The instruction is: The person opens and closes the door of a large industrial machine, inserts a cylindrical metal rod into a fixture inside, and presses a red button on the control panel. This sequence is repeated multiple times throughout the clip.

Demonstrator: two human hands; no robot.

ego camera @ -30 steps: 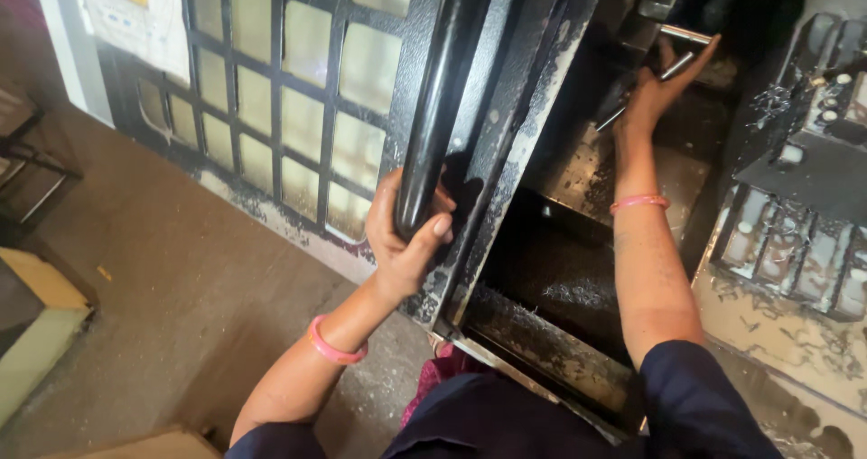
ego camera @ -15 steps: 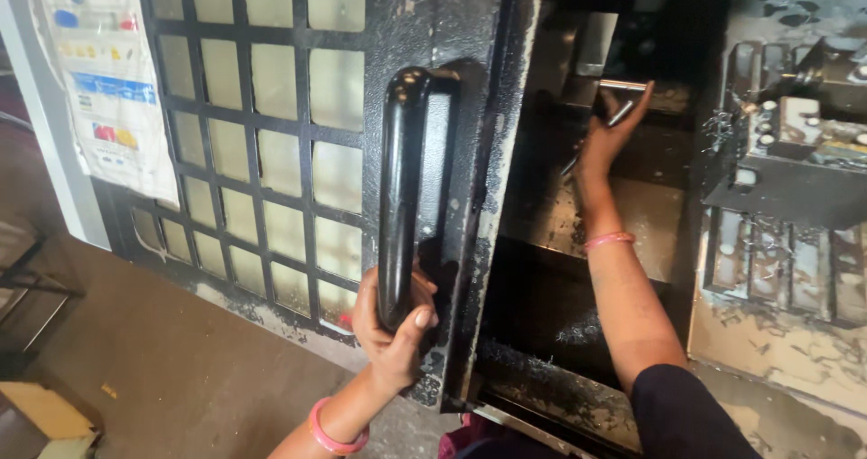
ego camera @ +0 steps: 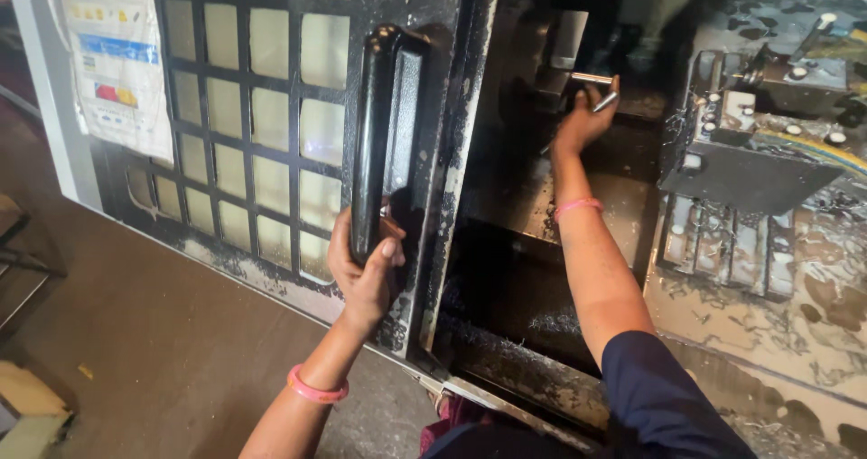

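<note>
My left hand point(ego camera: 363, 269) grips the lower end of a long black vertical handle point(ego camera: 386, 125) on a black machine door point(ego camera: 271, 143) with a gridded window. The door stands slid to the left. My right hand point(ego camera: 585, 118) reaches deep into the dark machine interior and closes around a short shiny metal rod point(ego camera: 596, 91) next to a grey metal block point(ego camera: 567, 39). Both wrists carry pink bands.
A grey tool turret point(ego camera: 750, 152) with bolts and cables sits inside at the right. Metal chips and oily grime cover the machine bed point(ego camera: 786, 315) and lower sill point(ego camera: 524, 378). A printed sheet point(ego camera: 117, 62) hangs on the door frame. Brown floor point(ego camera: 135, 333) lies at left.
The view has shifted up and closer to the door. My right hand has gone from open fingers near the rod to closing on it. My left hand stays on the handle.
</note>
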